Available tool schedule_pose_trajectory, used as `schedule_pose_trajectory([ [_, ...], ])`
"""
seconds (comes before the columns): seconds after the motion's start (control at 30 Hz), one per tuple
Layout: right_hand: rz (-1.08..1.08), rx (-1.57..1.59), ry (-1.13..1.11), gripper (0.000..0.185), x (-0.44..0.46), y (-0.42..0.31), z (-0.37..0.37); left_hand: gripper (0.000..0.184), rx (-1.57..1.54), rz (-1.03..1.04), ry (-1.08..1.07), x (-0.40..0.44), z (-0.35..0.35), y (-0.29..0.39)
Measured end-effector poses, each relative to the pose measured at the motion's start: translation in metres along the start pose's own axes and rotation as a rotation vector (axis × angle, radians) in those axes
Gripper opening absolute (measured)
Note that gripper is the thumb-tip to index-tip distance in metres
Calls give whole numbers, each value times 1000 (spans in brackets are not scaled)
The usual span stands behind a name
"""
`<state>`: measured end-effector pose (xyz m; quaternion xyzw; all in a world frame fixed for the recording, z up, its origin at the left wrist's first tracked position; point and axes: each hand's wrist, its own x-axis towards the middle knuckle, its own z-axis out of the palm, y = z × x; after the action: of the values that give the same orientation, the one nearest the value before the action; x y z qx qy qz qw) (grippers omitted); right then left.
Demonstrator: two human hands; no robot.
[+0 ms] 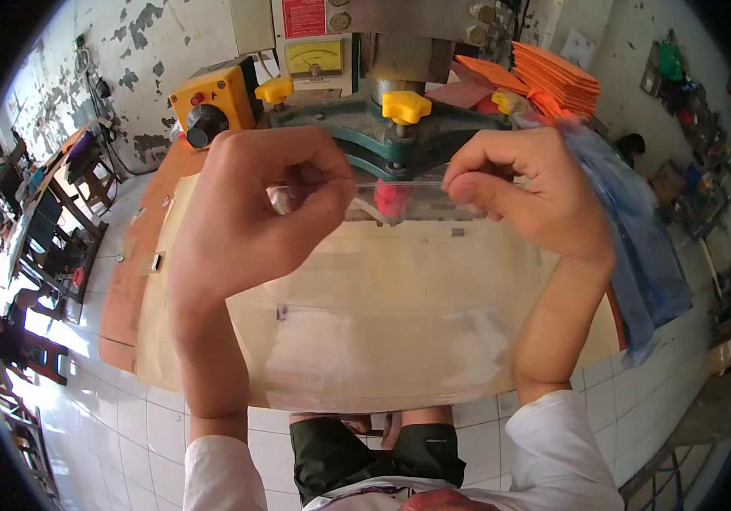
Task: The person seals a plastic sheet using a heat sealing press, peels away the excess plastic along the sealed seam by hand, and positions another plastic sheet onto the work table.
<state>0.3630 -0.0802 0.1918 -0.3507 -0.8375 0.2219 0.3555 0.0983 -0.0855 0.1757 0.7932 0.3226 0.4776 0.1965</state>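
A clear plastic sheet [421, 198] is stretched between my two hands, its thin upper edge running from one to the other. My left hand [255, 213] pinches it at the left with thumb and fingers curled together. At the right, my right hand [523, 187] pinches the same edge between thumb and forefinger. Through the film, a pink-red piece [393, 199] shows under the green metal press head [348, 119]. Glare on the lower part makes it hard to tell where the film ends.
Tan sheeting [187, 341] covers the worktable. Yellow knobs [405, 107] top the press head. A yellow control box [216, 102] stands at the left, and a gauge [313, 61] is behind. Stacked orange pieces [557, 81] and blue plastic film [630, 230] are on the right.
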Motion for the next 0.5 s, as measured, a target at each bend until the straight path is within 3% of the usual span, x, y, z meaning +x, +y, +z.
schedule_pose_trajectory([
  [0.33, -67, -61, 7, 16, 1, 4, -4, 8, -5, -21, -11, -1, 0, -3],
  [0.5, -230, -38, 64, 11, 7, -1, 19, 6, 96, -137, -165, 1, 6, 13],
])
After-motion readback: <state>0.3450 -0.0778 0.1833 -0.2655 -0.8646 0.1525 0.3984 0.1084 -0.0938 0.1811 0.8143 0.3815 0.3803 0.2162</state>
